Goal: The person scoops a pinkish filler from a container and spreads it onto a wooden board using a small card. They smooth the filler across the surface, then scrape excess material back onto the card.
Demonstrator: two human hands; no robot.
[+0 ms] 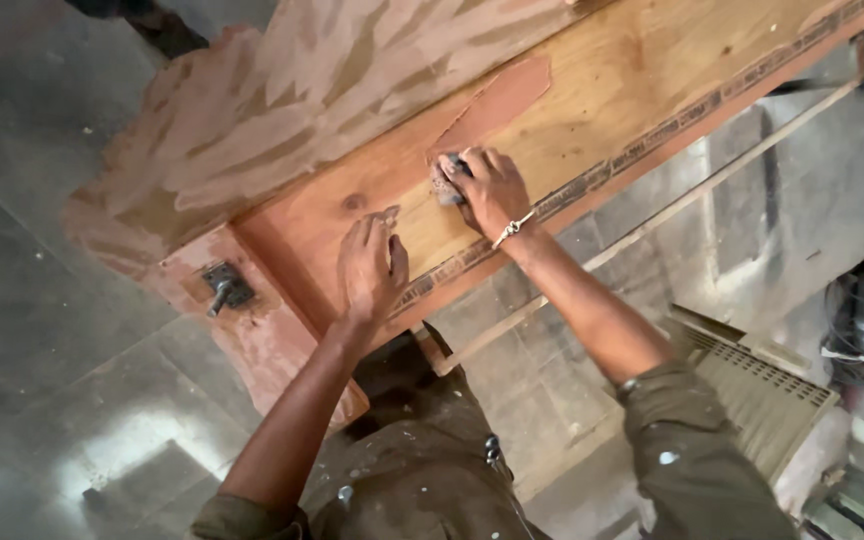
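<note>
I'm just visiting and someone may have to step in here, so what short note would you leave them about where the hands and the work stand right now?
Left hand: flat on the wooden board near its front edge, holding nothing that shows.
Right hand: closed on a small putty-smeared pad, pressed to the board.
Reddish filler patch lies just above the pad; the panel behind is streaked with the same filler.
A metal latch sits on the coated corner piece.
Done: one patch spread on the board. Left: most of the board is bare wood.
</note>
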